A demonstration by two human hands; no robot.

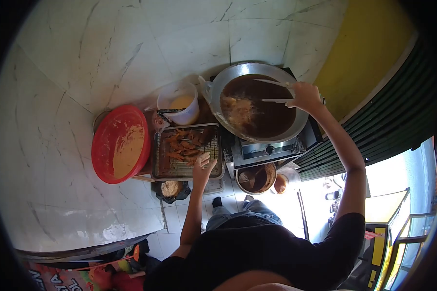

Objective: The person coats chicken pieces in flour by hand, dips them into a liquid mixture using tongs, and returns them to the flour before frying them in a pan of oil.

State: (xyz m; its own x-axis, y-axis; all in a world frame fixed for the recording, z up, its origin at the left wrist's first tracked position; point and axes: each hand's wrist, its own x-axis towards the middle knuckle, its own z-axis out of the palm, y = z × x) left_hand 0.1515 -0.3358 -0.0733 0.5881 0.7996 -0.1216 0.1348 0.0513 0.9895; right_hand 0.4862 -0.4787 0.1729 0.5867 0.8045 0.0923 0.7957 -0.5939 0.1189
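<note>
My right hand (306,97) is closed around a pair of metal tongs (276,101), whose two arms stand apart over a wide metal wok (216,99). Dark oil (272,116) fills the wok, and pale foam bubbles around frying food (240,110) on its left side. My left hand (204,164) is at the front right of a tray with a wire rack (211,169), its fingers apart and nothing visible in them. Brown fried pieces (182,145) lie in a heap on the rack, just beyond those fingertips.
A red basin (98,150) with flour-like powder stands left of the tray. Behind the tray is a clear plastic tub (162,94) of yellowish liquid. The wok sits on a stove (269,149). Below are a pot (272,169) and a black bag of pale crumbs (171,189).
</note>
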